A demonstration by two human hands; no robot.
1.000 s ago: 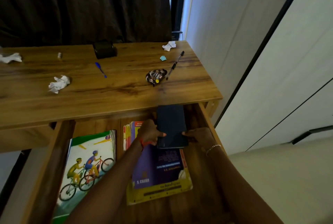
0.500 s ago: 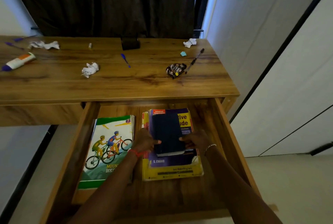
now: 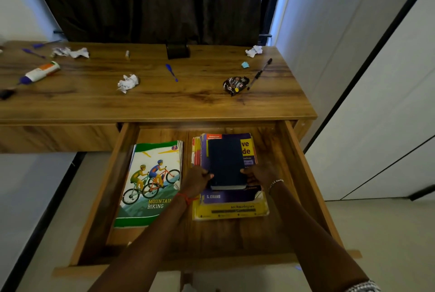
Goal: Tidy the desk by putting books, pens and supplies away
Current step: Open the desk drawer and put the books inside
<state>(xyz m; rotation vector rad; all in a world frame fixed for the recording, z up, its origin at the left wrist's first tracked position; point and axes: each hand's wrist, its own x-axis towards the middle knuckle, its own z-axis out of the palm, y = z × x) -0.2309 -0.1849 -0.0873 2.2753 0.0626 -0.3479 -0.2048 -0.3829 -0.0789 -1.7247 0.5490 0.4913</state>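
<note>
Down in the drawer (image 3: pixel 306 174), a dark blue book (image 3: pixel 225 162) is gripped by both hands, left hand (image 3: pixel 196 180) and right hand (image 3: pixel 260 174), on the book pile (image 3: pixel 230 209).

Soft, even indoor light is filling the scene, brightest on the pale wall (image 3: pixel 353 33) at right. A thin strip of daylight is showing beside the dark curtain (image 3: pixel 153 0). The bench (image 3: pixel 153 101) is casting a shadow into the back of the open drawer (image 3: pixel 303 174). Wide-angle distortion is bending straight lines near the edges. Far-left bench items are looking slightly blurred.
</note>
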